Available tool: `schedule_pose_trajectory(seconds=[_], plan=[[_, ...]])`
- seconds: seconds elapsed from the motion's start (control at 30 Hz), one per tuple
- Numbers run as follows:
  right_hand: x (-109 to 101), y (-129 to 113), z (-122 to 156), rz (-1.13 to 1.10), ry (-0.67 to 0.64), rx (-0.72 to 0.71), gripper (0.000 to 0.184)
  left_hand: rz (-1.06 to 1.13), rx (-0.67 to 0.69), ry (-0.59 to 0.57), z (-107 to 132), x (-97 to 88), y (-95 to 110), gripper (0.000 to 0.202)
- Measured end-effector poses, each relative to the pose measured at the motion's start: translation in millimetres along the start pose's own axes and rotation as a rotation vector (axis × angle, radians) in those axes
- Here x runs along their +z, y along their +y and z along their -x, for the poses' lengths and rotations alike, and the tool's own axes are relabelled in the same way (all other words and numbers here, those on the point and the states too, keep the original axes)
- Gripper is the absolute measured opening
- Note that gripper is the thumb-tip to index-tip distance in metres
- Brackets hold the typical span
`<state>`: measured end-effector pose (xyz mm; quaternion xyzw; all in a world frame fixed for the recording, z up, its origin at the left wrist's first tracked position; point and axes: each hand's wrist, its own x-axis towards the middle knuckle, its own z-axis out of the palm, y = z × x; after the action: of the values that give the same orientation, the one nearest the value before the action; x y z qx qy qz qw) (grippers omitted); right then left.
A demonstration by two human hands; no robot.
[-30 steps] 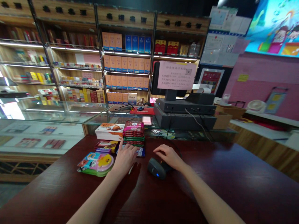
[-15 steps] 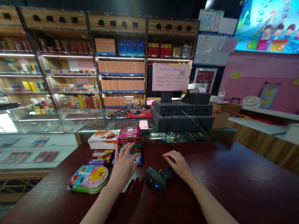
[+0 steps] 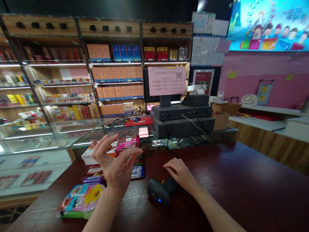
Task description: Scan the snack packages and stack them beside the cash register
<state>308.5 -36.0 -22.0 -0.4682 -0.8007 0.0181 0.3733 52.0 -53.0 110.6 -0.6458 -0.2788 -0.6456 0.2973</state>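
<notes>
duck packet: flat on the counter, at the left edge, colourful wrapper.
white box: behind the duck packet, lying flat, orange print on the lid.
left hand: held up above the counter, fingers spread wide, gripping nothing.
stack of bars: pink wrapper on top, just beside the white box, directly behind the fingertips of the left hand.
blue packet: flat at the foot of the stack of bars.
scanner: black, lying on the counter, small blue light at the head.
right hand: laid over the handle of the scanner, fingers loose and bent forward; impossible to tell if closed round it.
till: on the glass case behind the counter, well apart from both hands.
</notes>
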Motion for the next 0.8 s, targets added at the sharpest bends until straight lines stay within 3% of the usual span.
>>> schedule_pose_trajectory(seconds=[0.17, 0.3, 0.43, 0.63, 0.7, 0.8], plan=[[-2, -2, 0, -0.005, 0.014, -0.030, 0.015, 0.030, 0.013, 0.030, 1, 3.0, -1, 0.010], [-2, -4, 0, -0.008, 0.021, -0.029, 0.015, 0.022, -0.007, -0.033, 11, 9.2, -9, 0.010], [-2, -5, 0, -0.029, 0.011, 0.024, 0.015, 0.058, -0.086, -0.230, 43, 13.3, -13, 0.006], [0, -4, -6, -0.089, -0.008, 0.223, 0.017, 0.239, -0.111, -0.547, 108, 7.0, -27, 0.023], [0, -5, -14, -0.101, -0.019, 0.247, 0.017, 0.295, -0.128, -0.554, 119, 6.2, -33, 0.018], [-1, -8, -37, -0.094, -0.049, 0.211, 0.019, 0.319, -0.229, -0.473, 128, 8.7, -37, 0.010]])
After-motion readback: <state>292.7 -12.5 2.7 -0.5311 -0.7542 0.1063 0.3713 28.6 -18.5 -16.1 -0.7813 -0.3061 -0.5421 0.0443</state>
